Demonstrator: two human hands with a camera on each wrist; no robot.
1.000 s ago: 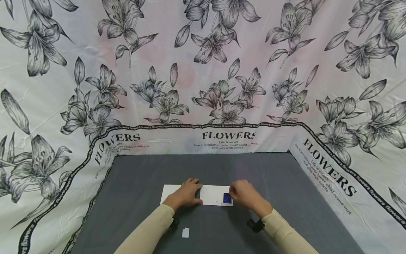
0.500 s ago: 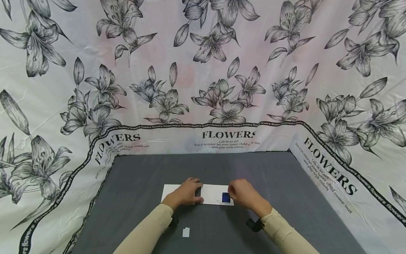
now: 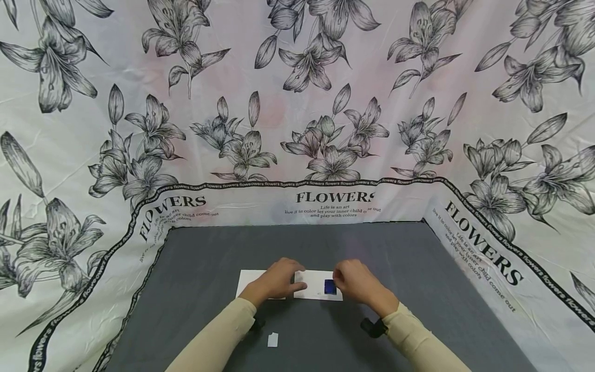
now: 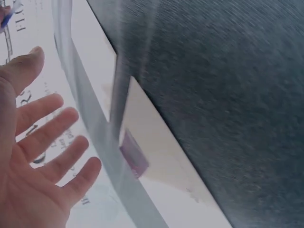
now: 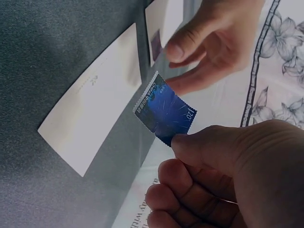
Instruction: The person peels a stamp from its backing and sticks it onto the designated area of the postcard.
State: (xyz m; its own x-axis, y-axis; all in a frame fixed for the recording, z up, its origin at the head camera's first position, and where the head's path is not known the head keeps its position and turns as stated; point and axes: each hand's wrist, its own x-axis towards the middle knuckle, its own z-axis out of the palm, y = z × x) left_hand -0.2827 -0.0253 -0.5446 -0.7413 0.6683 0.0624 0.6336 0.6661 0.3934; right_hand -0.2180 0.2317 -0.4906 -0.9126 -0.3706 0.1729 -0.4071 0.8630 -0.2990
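Note:
A blue postage stamp (image 3: 330,287) with a perforated edge is pinched at one corner between the thumb and curled fingers of my right hand (image 3: 358,281); it hangs over a white envelope (image 3: 309,290). In the right wrist view the stamp (image 5: 166,109) faces the camera, and the envelope (image 5: 97,95) bears faint small print. My left hand (image 3: 279,281) hovers with spread fingers between that envelope and a second white envelope (image 3: 248,281), holding nothing. The second one carries a purple stamp (image 4: 134,154) at its end, hidden under the hand in the head view.
A small white paper scrap (image 3: 272,340) lies nearer me on the dark grey tabletop (image 3: 223,248). Floral curtain cloth (image 3: 334,206) surrounds the back and sides of the table. A narrow gap of tabletop separates the two envelopes.
My left hand has risen off the envelopes and shifted slightly right, its fingers spreading. The right hand, with the blue stamp, has drifted slightly left and up.

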